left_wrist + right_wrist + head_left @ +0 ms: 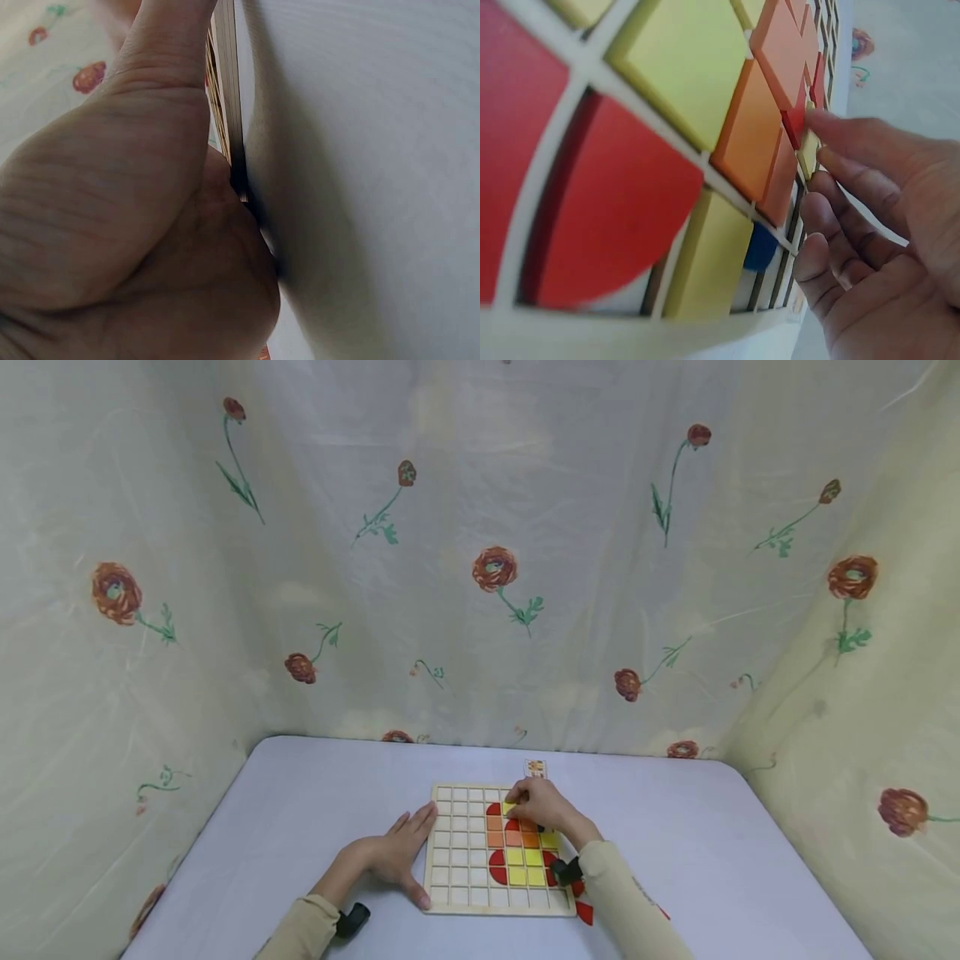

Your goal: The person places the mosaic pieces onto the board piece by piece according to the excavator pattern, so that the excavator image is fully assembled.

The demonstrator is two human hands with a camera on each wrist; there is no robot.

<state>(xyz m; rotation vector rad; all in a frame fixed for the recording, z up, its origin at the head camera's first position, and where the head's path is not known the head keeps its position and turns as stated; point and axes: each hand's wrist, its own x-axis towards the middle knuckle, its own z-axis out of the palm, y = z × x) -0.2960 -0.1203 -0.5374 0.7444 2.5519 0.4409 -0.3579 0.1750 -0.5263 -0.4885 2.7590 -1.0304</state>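
Observation:
A wooden grid board [487,911] lies on the table, its right part partly filled with red, orange and yellow tiles. My left hand [396,853] rests along the board's left edge with fingers spread, the thumb by the near corner. In the left wrist view the palm and thumb stand beside the board's side [229,82]. Over the board's far part, my right hand [543,803] pinches a yellow tile [808,150] between thumb and fingertips, close over a cell beside a red quarter-round tile [493,809]. A blue piece [761,247] shows in a cell nearer the right edge.
A small printed card [536,767] lies just beyond the board's far edge. Loose red pieces [585,912] lie by the near right corner, partly under the right forearm. A flowered curtain [450,635] hangs behind the table and at both sides.

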